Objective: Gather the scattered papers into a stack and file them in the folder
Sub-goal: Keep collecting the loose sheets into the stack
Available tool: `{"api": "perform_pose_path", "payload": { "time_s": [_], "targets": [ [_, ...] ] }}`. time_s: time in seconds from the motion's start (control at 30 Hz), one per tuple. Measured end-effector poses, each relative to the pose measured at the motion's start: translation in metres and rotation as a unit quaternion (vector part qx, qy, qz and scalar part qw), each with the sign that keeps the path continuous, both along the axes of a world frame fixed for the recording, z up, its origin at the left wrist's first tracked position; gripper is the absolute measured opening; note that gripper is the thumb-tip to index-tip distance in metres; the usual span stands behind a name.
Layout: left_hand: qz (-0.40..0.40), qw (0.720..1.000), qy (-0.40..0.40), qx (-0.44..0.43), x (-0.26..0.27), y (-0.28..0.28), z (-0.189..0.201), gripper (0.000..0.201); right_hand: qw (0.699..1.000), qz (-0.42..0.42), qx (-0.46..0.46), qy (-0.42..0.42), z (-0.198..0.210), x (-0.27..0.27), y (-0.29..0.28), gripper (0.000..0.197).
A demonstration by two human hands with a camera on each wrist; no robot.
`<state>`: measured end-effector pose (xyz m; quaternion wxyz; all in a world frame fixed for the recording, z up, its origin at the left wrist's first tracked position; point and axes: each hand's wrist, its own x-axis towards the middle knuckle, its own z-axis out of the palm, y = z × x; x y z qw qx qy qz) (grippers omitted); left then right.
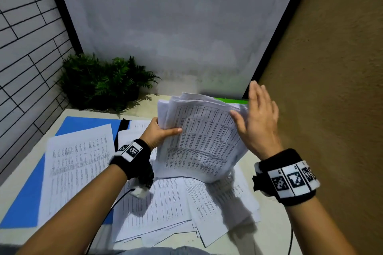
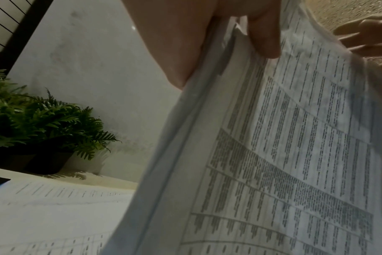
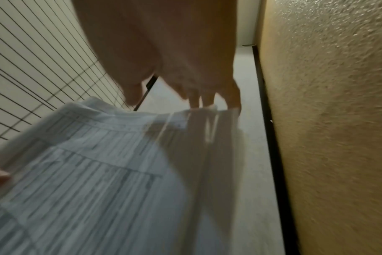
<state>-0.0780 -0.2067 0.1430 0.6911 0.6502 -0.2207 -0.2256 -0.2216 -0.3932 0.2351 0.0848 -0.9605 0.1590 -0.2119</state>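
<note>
plant [image 1: 103, 83] back-left on table [image 1: 275, 232] | folder [image 1: 24, 198] left, under papers [image 1: 157, 209] | stack [image 1: 199, 138] above

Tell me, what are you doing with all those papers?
I'm tidying them. My left hand grips a bundle of printed sheets by its side edge, standing up off the table. My right hand is flat with straight fingers against the bundle's other edge to square it up. More loose papers lie spread underneath, and one sheet rests on the open blue folder. Nothing is stacked in the folder yet.
</note>
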Motion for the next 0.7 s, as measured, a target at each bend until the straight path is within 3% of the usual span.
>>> {"api": "perform_pose_path", "payload": {
  "time_s": [0.07,0.13,0.27,0.4,0.5,0.6,0.7],
  "targets": [
    [-0.003,1.0,-0.001,-0.002,-0.002,-0.001,0.0,0.071,0.987,0.013,-0.037,0.154,0.006,0.004,0.01,0.087],
    [-0.016,1.0,-0.001,-0.001,-0.004,-0.003,0.002,0.067,0.978,0.03,-0.057,0.198,0.008,0.014,0.021,0.079],
    [-0.026,1.0,-0.009,0.005,-0.007,-0.005,0.004,0.048,0.972,0.103,-0.064,0.2,0.01,0.039,0.051,0.066],
    [-0.012,1.0,-0.008,-0.001,-0.01,-0.004,0.008,0.048,0.962,0.184,-0.074,0.188,0.013,0.053,0.074,0.075],
    [-0.013,1.0,-0.003,-0.001,-0.01,-0.001,0.009,0.042,0.975,0.178,-0.062,0.114,0.016,0.055,0.079,0.075],
    [-0.01,1.0,0.0,0.01,-0.01,0.0,0.005,0.054,0.959,0.214,-0.086,0.164,0.016,0.055,0.086,0.082],
    [-0.014,1.0,-0.009,0.012,-0.009,-0.004,0.008,0.036,0.976,0.195,-0.041,0.085,0.015,0.054,0.088,0.08]
  ]
}}
